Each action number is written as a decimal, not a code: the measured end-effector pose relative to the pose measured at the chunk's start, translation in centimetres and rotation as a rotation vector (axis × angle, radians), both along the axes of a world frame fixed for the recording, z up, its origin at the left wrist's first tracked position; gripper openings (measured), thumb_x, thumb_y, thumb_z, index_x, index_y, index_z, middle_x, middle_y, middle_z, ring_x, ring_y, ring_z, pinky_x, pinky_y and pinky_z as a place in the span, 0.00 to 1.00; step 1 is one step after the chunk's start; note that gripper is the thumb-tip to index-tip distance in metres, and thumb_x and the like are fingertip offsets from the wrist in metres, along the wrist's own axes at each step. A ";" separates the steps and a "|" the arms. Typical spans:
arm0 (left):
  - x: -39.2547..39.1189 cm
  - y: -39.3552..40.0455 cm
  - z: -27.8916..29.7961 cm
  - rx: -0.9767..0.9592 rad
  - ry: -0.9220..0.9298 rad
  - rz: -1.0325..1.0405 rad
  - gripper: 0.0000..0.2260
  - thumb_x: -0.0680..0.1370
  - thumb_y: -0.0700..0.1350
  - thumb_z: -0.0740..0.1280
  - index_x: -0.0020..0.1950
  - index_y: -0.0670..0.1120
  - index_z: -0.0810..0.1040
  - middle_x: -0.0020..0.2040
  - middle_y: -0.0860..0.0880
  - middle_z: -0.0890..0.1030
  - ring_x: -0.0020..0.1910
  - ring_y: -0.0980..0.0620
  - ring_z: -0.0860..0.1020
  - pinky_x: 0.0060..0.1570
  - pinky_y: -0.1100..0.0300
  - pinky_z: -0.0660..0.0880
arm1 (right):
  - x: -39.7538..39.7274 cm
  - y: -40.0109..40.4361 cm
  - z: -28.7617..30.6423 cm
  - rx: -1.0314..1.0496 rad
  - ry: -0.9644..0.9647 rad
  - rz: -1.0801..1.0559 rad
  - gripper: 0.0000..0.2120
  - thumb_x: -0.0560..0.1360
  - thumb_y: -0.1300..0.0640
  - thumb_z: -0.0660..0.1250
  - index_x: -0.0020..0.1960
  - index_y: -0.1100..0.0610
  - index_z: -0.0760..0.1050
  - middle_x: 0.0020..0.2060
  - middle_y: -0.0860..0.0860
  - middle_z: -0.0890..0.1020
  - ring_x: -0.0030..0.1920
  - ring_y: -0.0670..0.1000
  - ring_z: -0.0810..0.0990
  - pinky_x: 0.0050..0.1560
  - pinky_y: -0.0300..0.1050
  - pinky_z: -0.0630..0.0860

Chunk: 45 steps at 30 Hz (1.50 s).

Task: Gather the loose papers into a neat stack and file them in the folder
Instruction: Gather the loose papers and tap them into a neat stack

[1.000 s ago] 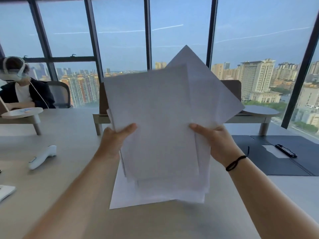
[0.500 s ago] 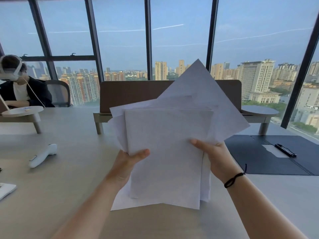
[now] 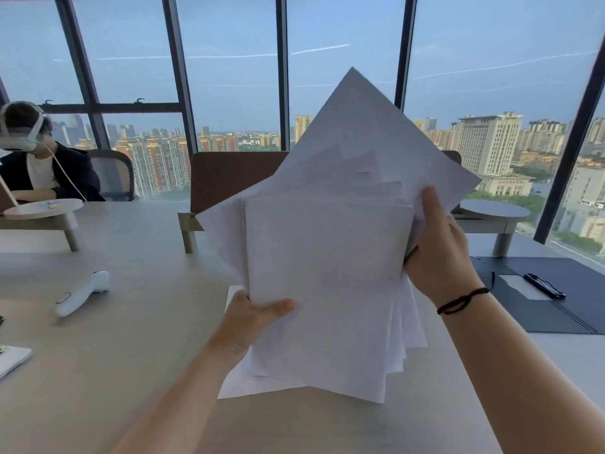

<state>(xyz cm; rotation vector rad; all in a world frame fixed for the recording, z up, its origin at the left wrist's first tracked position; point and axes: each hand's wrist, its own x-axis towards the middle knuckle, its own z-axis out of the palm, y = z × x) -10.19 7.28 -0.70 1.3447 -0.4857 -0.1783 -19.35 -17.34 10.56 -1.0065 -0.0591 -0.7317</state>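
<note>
I hold an untidy bundle of white papers (image 3: 327,273) upright above the table, its sheets fanned at different angles, one corner pointing up. My left hand (image 3: 252,319) grips the bundle's lower left edge, thumb across the front sheet. My right hand (image 3: 438,250) holds the right edge higher up, fingers behind the sheets. One sheet (image 3: 235,386) lies flat on the table under the bundle. The dark open folder (image 3: 573,309) lies on the table to the right, a black pen (image 3: 543,285) resting on it.
A white handheld controller (image 3: 80,293) lies on the beige table (image 3: 131,371) to the left, with a white object (image 3: 11,358) at the left edge. A person in a headset (image 3: 36,165) sits at the far left. A brown divider panel (image 3: 226,175) stands behind the papers.
My left hand slid down to the bundle's lower left edge and my right hand moved up its right edge. The sheets shifted in my grip and the upper corner rose.
</note>
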 end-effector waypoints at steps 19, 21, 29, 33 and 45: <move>1.6 0.8 1.1 -0.066 -0.075 0.178 0.24 0.59 0.49 0.81 0.51 0.41 0.85 0.50 0.42 0.87 0.49 0.42 0.86 0.48 0.49 0.81 | -0.6 -2.3 2.8 -0.398 0.096 -0.032 0.19 0.85 0.51 0.58 0.68 0.61 0.76 0.55 0.58 0.85 0.48 0.58 0.86 0.42 0.57 0.83; 1.6 0.8 0.3 -0.044 -0.062 0.166 0.24 0.58 0.49 0.81 0.50 0.41 0.86 0.49 0.42 0.88 0.49 0.42 0.86 0.50 0.48 0.81 | -0.6 -2.2 2.3 -0.378 0.097 -0.002 0.16 0.85 0.51 0.59 0.65 0.59 0.78 0.53 0.55 0.87 0.49 0.56 0.87 0.44 0.56 0.84; 1.6 0.0 -0.6 -0.087 0.002 0.202 0.27 0.50 0.60 0.83 0.42 0.45 0.88 0.43 0.45 0.88 0.45 0.45 0.85 0.47 0.52 0.81 | -0.2 -1.2 0.3 -0.416 0.125 0.038 0.10 0.81 0.53 0.64 0.50 0.55 0.82 0.38 0.48 0.87 0.38 0.48 0.86 0.35 0.44 0.81; 1.8 0.6 0.6 -0.182 -0.069 0.177 0.25 0.57 0.61 0.81 0.49 0.51 0.87 0.48 0.46 0.88 0.48 0.46 0.85 0.49 0.51 0.80 | -0.1 -1.1 1.0 -0.429 0.060 -0.086 0.11 0.82 0.60 0.64 0.45 0.54 0.84 0.37 0.44 0.87 0.40 0.45 0.85 0.40 0.41 0.80; 2.1 1.4 2.5 0.073 -0.212 0.321 0.21 0.74 0.53 0.74 0.23 0.46 0.75 0.23 0.56 0.73 0.25 0.57 0.70 0.31 0.63 0.66 | -1.6 -1.7 -4.6 -0.716 0.088 0.507 0.35 0.71 0.41 0.76 0.71 0.59 0.72 0.63 0.64 0.80 0.64 0.62 0.80 0.63 0.61 0.78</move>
